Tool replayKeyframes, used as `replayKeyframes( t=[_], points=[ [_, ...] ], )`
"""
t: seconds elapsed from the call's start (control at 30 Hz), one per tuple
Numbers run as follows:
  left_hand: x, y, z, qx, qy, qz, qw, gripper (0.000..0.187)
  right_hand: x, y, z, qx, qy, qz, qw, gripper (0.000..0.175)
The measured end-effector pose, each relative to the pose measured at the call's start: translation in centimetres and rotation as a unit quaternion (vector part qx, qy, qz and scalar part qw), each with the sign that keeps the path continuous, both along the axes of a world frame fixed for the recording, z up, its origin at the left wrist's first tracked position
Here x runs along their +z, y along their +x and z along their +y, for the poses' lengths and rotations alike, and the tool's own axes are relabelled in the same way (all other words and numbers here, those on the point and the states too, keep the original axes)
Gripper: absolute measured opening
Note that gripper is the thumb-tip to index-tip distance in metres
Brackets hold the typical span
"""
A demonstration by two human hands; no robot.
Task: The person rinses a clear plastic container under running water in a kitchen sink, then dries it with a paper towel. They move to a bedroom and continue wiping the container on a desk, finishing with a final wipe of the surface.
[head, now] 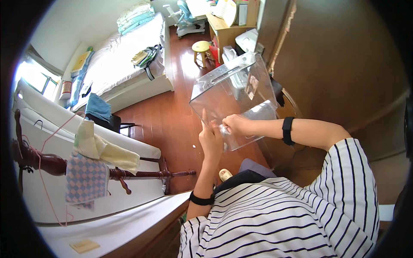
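A clear plastic box point(222, 93) hangs tilted over the floor in front of me, its walls see-through. My left hand point(211, 140) grips its near left side, index finger stretched along the wall and thumb bent beside it. My right hand point(238, 125) is closed around a crumpled white tissue or cloth point(225, 129), close to my left thumb at the near end of the box. Whether the tissue touches the plastic cannot be made out. A brownish label-like patch point(251, 86) shows on the far right wall of the box.
To the right rises a brown wooden panel point(335, 58). A dark wood coat stand point(145, 174) with hanging cloths point(87, 177) lies across the left. Farther off are a bed point(129, 54), a yellow stool point(201, 47) and a desk point(222, 22). One slipper point(225, 174) shows on the floor.
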State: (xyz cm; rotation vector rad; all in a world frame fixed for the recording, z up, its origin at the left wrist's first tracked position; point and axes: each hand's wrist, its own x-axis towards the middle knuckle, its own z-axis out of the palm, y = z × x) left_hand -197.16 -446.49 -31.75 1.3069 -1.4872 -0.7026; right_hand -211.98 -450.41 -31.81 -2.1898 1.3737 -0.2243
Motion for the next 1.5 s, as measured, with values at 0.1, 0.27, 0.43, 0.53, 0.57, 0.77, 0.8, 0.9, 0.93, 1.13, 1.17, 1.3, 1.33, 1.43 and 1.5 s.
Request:
replayKeyframes(
  t=[0.1, 0.27, 0.43, 0.53, 0.57, 0.77, 0.8, 0.9, 0.93, 1.13, 1.17, 1.3, 1.33, 1.43, 1.5],
  points=[
    [-0.6, 1.3, -3.2, 0.040, -0.003, 0.036, 0.999, 0.051, -0.9, 3.2, -3.5, -0.059, 0.094, -0.004, 0.994, 0.016],
    [-1.3, 4.1, -10.0, 0.077, -0.033, -0.013, 0.996, 0.047, -2.9, 7.7, -12.0, -0.198, 0.330, -0.302, 0.872, 0.016],
    [-2.8, 4.7, -17.5, 0.084, 0.023, -0.083, 0.993, 0.048, -3.4, 10.5, -23.6, -0.290, 0.265, -0.313, 0.865, 0.016],
    [-3.5, 5.9, -23.7, 0.097, 0.043, -0.087, 0.991, 0.048, -2.3, 12.5, -29.4, -0.202, 0.245, -0.434, 0.843, 0.019],
    [-3.8, 6.3, -25.1, 0.096, 0.030, -0.087, 0.991, 0.048, -2.0, 13.2, -31.1, -0.148, 0.252, -0.476, 0.830, 0.021],
    [-4.6, 8.6, -32.7, 0.088, 0.108, 0.043, 0.989, 0.057, -2.0, 19.0, -41.4, -0.106, 0.170, -0.444, 0.873, 0.018],
    [-4.8, 9.4, -33.9, 0.075, 0.108, 0.053, 0.990, 0.064, -2.4, 20.1, -42.5, -0.105, 0.163, -0.427, 0.883, 0.018],
    [-5.8, 12.2, -38.1, 0.117, 0.117, 0.068, 0.984, 0.055, -2.9, 22.5, -45.3, -0.039, 0.228, -0.442, 0.867, 0.017],
    [-6.2, 14.0, -39.9, 0.125, 0.121, 0.032, 0.984, 0.047, -3.0, 23.1, -46.2, 0.012, 0.282, -0.444, 0.850, 0.016],
    [-7.1, 23.3, -49.6, 0.150, 0.105, 0.016, 0.983, 0.056, -4.8, 29.8, -56.8, -0.045, 0.276, -0.478, 0.832, 0.017],
    [-7.0, 24.3, -50.8, 0.148, 0.103, 0.018, 0.983, 0.059, -5.7, 31.4, -59.5, -0.107, 0.252, -0.453, 0.848, 0.019],
    [-7.0, 27.3, -54.9, 0.122, 0.101, -0.042, 0.987, 0.071, -8.6, 38.6, -67.3, -0.190, 0.215, -0.334, 0.898, 0.015],
    [-7.2, 28.2, -56.0, 0.121, 0.101, -0.035, 0.987, 0.070, -8.7, 39.9, -68.3, -0.187, 0.192, -0.274, 0.924, 0.014],
    [-8.6, 30.9, -58.7, 0.137, 0.092, -0.095, 0.982, 0.065, -7.7, 42.3, -69.0, -0.180, 0.255, -0.458, 0.832, 0.015],
    [-9.5, 32.9, -60.6, 0.138, 0.165, -0.021, 0.976, 0.066, -6.8, 43.2, -69.0, -0.122, 0.312, -0.446, 0.830, 0.012]
  ],
)
